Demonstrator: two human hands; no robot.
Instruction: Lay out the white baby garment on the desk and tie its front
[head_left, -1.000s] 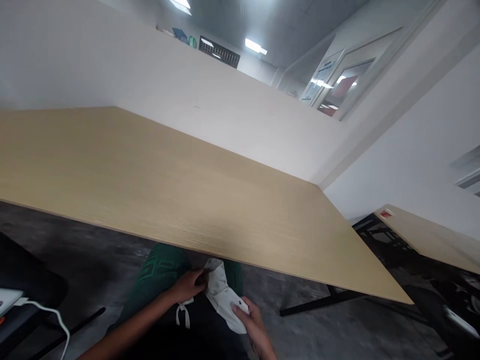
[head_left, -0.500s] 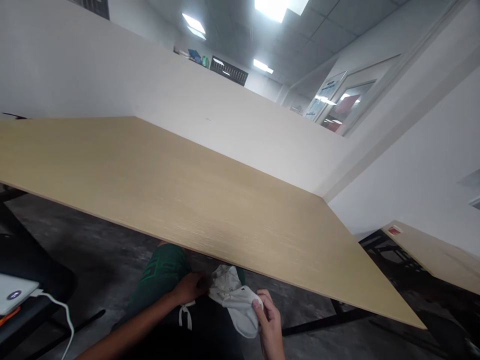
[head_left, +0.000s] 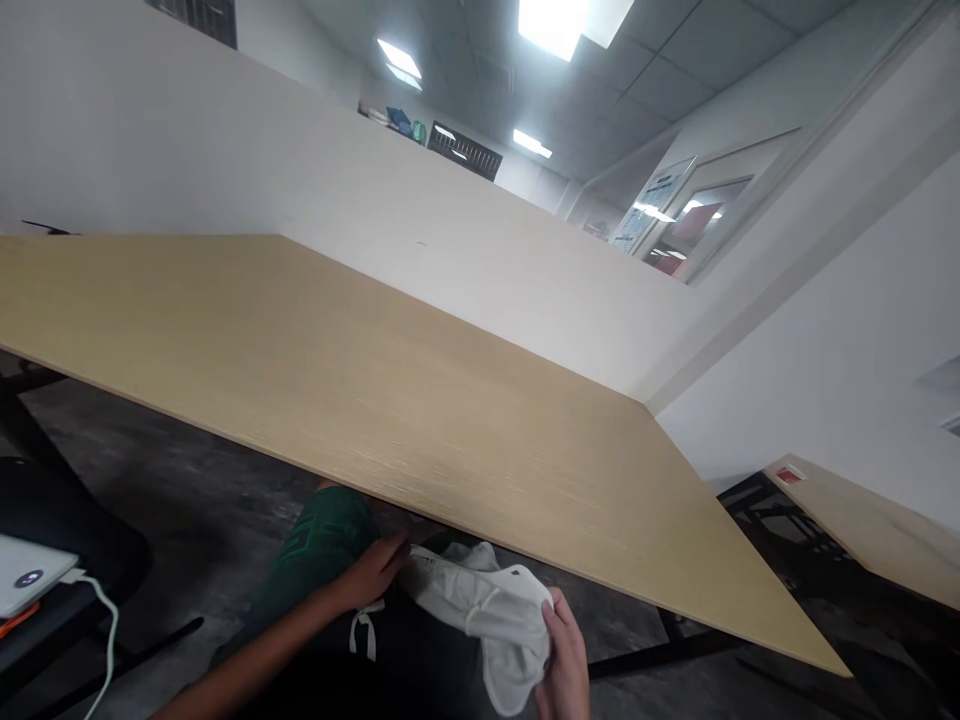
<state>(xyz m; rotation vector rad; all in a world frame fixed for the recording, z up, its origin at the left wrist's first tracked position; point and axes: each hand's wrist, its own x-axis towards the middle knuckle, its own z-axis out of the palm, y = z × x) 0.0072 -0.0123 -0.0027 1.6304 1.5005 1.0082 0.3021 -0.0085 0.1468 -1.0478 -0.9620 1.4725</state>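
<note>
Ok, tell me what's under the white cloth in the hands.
Dark clothing shows along the lower edge of the white cloth, which the left hand and right hand hold. Whatever lies directly underneath is covered and can't be seen.

Limp matt cloth [head_left: 510, 615], wood-look desk [head_left: 420, 370]
Below the desk's near edge the cloth looks soft and creased; the desktop is smooth, faintly sheened, finely rippled toward that edge. The green garment [head_left: 326, 535] is matt fabric, the white device [head_left: 37, 570] smooth plastic, the wall [head_left: 337, 190] along the far edge smooth and matt.
</note>
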